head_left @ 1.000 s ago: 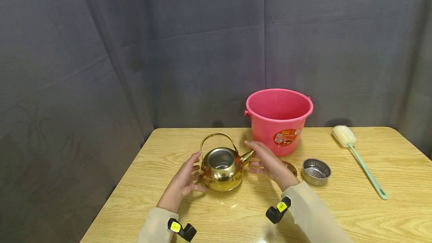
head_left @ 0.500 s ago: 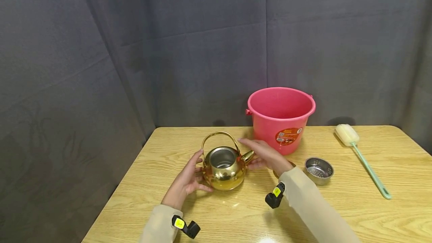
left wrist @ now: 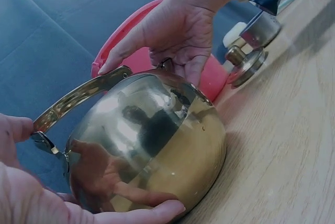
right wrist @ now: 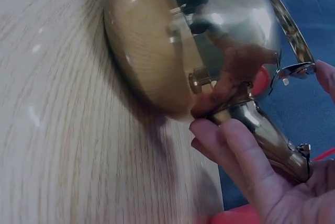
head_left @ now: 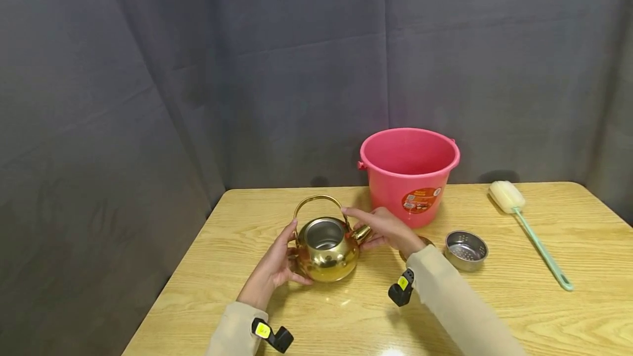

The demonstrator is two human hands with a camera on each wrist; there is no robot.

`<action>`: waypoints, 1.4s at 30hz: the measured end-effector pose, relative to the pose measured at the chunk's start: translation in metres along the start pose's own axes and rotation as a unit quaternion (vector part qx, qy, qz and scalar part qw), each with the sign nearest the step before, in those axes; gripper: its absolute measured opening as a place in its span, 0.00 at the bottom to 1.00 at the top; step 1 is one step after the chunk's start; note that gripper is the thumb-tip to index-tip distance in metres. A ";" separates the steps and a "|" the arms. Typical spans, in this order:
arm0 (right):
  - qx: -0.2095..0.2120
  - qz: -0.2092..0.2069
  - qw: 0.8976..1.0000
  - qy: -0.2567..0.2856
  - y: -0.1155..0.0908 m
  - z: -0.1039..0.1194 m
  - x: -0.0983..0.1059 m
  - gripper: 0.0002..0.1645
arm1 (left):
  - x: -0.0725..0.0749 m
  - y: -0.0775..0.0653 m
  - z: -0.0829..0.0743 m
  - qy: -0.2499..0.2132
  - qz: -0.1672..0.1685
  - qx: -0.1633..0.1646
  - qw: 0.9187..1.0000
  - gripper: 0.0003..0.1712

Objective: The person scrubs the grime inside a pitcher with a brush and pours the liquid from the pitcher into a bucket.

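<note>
A shiny gold kettle (head_left: 327,260) with a raised hoop handle (head_left: 318,199) stands lidless and upright on the table. My left hand (head_left: 273,265) grips its left side, one digit at the handle's base and another low on the body. At the opposite side, my right hand (head_left: 388,229) holds the kettle around its spout (right wrist: 261,135), with a digit touching the handle's hinge. Partly hidden behind my right wrist lies the gold lid (left wrist: 246,67), knob up. A perforated metal strainer (head_left: 466,250) sits to the right of that wrist.
Behind the right hand stands a pink bucket (head_left: 390,191) with a red label. A long-handled sponge brush (head_left: 541,249) lies at the right of the wooden table (head_left: 198,301). Grey curtains (head_left: 296,70) hang along the back and left.
Both hands have closed in on the kettle, the left onto its side and the right onto the spout and handle hinge. The kettle has hardly moved.
</note>
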State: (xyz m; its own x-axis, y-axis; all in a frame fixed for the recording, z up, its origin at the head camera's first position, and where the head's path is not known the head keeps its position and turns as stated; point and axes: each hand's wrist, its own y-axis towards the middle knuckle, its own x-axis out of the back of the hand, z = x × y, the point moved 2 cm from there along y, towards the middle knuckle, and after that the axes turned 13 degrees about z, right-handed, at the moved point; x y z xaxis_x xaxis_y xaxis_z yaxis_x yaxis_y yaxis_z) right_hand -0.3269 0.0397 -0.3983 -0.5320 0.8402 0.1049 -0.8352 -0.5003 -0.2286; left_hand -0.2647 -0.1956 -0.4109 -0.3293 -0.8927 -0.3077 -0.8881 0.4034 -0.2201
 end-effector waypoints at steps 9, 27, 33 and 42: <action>-0.003 -0.023 1.000 0.009 -0.002 0.001 -0.007 0.38 | 0.003 -0.002 0.001 -0.002 0.013 -0.013 1.000 0.53; 0.036 0.021 0.999 0.007 -0.026 0.023 0.006 0.34 | -0.008 -0.003 -0.019 0.017 0.021 -0.043 0.999 0.49; 0.026 0.037 0.999 -0.003 -0.041 0.038 0.015 0.35 | -0.017 -0.002 -0.030 0.026 0.033 -0.052 0.998 0.47; 0.044 0.047 0.998 -0.005 -0.060 0.062 0.029 0.35 | -0.035 0.001 -0.053 0.054 0.054 -0.061 0.995 0.43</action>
State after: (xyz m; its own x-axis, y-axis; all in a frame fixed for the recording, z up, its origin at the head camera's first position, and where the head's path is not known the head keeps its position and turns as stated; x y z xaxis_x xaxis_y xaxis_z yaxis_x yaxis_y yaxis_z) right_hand -0.3010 0.0806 -0.3217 -0.6095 0.7868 0.0971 -0.7903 -0.5934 -0.1525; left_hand -0.2710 -0.1747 -0.3508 -0.4518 -0.8646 -0.2198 -0.8759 0.4767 -0.0748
